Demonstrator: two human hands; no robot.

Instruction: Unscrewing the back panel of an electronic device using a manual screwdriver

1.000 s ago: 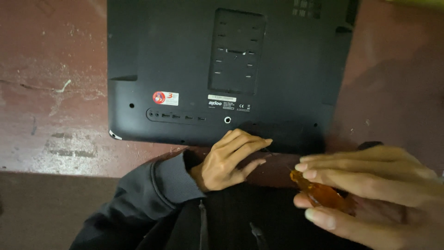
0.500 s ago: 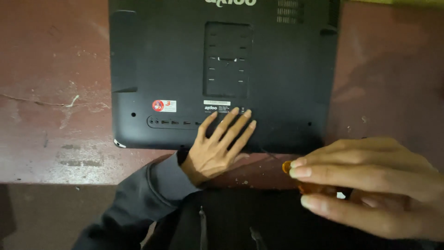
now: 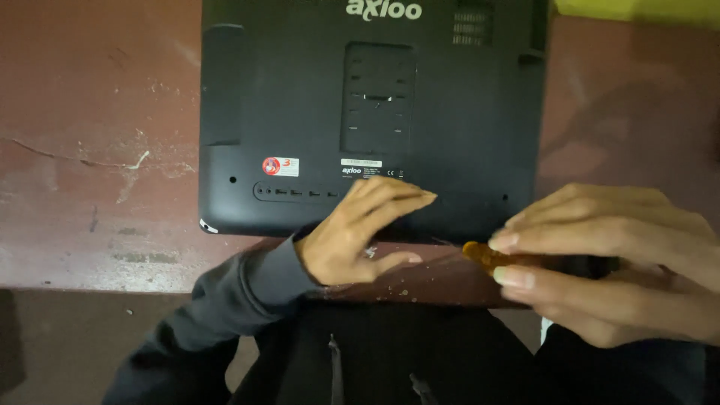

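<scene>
Lying flat on a worn reddish-brown bench (image 3: 82, 112): a black all-in-one computer (image 3: 300, 90), back side up, near edge just short of the bench edge. Resting on that near edge, fingers spread and loosely extended, gripping nothing: left hand (image 3: 360, 236), dark grey sleeve (image 3: 240, 300) behind it. Just beyond the fingertips, a narrow white rectangular label (image 3: 361, 163) with a second small printed label below it; further left of the hand, a round red sticker beside a small white rectangle (image 3: 281, 166); under those, a row of small ports (image 3: 296, 193). Farther up from the hand, a recessed rectangular mounting panel (image 3: 377, 97), pale lettering at the top edge, a vent grille at the upper right.

To the right of the left hand, close to the computer's near right corner: right hand (image 3: 607, 262), fingers pinched closed on a small orange pry tool (image 3: 484, 255), tip poking out toward the computer's edge, not clearly touching.

Open bench far to the left of the left hand, scratched and chipped; a narrower bare strip beyond the right hand. Crumbs of debris (image 3: 401, 289) on the bench edge between both hands.
</scene>
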